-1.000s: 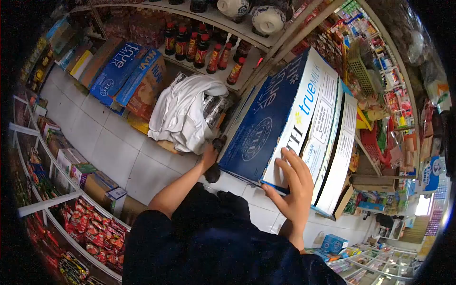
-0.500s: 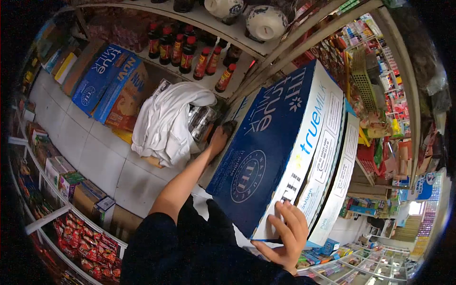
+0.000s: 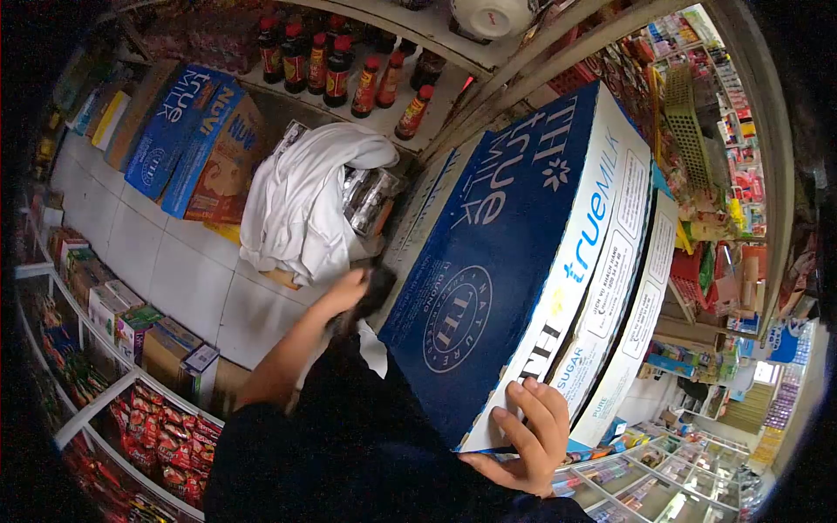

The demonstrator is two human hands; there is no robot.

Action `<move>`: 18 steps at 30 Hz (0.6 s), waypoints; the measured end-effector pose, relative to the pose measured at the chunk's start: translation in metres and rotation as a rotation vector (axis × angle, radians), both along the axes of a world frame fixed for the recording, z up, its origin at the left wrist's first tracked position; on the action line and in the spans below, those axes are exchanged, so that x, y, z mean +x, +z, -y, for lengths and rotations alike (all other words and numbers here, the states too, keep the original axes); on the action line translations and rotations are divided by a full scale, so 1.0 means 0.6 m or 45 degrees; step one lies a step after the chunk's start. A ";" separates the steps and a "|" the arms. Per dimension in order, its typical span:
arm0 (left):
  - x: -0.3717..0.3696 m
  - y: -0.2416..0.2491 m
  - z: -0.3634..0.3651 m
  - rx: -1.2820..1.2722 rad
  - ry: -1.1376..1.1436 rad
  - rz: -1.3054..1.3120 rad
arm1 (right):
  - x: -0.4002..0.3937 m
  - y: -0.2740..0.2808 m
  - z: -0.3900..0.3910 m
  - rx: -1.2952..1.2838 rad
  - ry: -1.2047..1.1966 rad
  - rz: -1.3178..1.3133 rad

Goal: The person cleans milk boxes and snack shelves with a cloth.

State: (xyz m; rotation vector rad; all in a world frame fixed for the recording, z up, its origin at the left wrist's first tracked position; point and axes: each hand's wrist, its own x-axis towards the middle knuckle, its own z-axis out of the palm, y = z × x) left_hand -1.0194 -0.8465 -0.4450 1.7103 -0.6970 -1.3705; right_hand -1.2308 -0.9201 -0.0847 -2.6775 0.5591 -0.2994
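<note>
A large dark blue and white milk carton [image 3: 488,253] stands in front of me, with further cartons behind its white side. My right hand [image 3: 523,436] rests on the carton's near lower corner, its fingers spread over the white side. To the left of the carton, my left hand [image 3: 344,292] is closed around a dark, blurred cloth [image 3: 375,296]. A crumpled white cloth [image 3: 305,200] lies over a box of silvery packets [image 3: 370,200] just beyond my left hand.
Red-capped sauce bottles [image 3: 337,74] stand on a shelf at the top. Blue and brown cartons [image 3: 179,131] sit on the tiled floor [image 3: 174,270] at the left. A shelf with red packets [image 3: 166,436] is at the lower left, and stocked racks [image 3: 741,131] are at the right.
My left hand has moved down and left, away from the gap beside the carton, with the dark cloth. My right hand stays on the corner. The view has shifted slightly.
</note>
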 end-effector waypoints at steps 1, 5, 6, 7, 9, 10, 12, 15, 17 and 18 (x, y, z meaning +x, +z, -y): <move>0.014 -0.003 -0.043 -0.023 -0.175 -0.241 | 0.001 0.000 0.001 -0.008 0.000 0.011; 0.090 0.071 -0.130 -0.048 -0.766 -0.291 | 0.000 -0.006 0.000 -0.008 -0.001 0.063; 0.097 0.073 -0.132 0.020 -0.510 -0.219 | 0.000 -0.005 0.000 -0.010 0.001 0.065; 0.108 0.092 -0.119 0.083 -0.252 -0.145 | 0.001 -0.004 0.000 0.003 0.004 0.050; 0.108 0.101 -0.058 -0.105 0.444 -0.618 | 0.001 0.000 0.000 0.009 0.008 0.046; 0.117 0.107 -0.013 -0.077 0.386 -0.431 | 0.001 -0.001 0.000 -0.022 0.035 0.036; 0.104 0.116 0.099 0.024 0.440 -0.155 | 0.004 0.009 -0.004 -0.017 0.013 -0.011; 0.076 0.137 0.283 -0.948 0.270 0.263 | 0.017 0.013 0.002 -0.024 0.026 0.157; 0.085 0.084 0.411 -0.840 0.263 0.110 | 0.018 0.015 0.003 -0.017 0.020 0.145; 0.083 0.034 0.467 -0.733 0.387 -0.115 | 0.018 0.015 0.003 -0.018 0.018 0.138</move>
